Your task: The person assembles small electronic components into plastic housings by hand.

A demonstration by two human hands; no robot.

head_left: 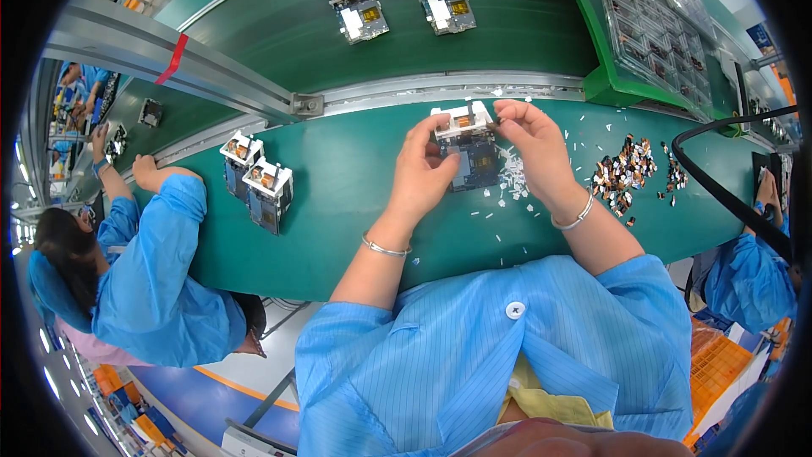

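A dark circuit-board module (pixel 475 162) with a white plastic frame (pixel 461 121) along its far end rests on the green bench in front of me. My left hand (pixel 425 162) grips its left side, the thumb lying over the board. At the frame's right corner, the thumb and forefinger of my right hand (pixel 534 142) are pinched together; whatever is between them is too small to make out. White paper-like scraps (pixel 512 176) are scattered beside the module, under my right hand. Farther right lies a loose pile of small black, white and orange parts (pixel 624 171).
Two similar modules (pixel 269 190) stand at the left of the bench (pixel 355 245). Beyond a metal rail, two boards (pixel 446 5) lie on a green belt (pixel 524 42). A green bin (pixel 605 76) holds clear trays (pixel 655 42). A black cable (pixel 689 156) arcs at right. Co-workers sit on both sides.
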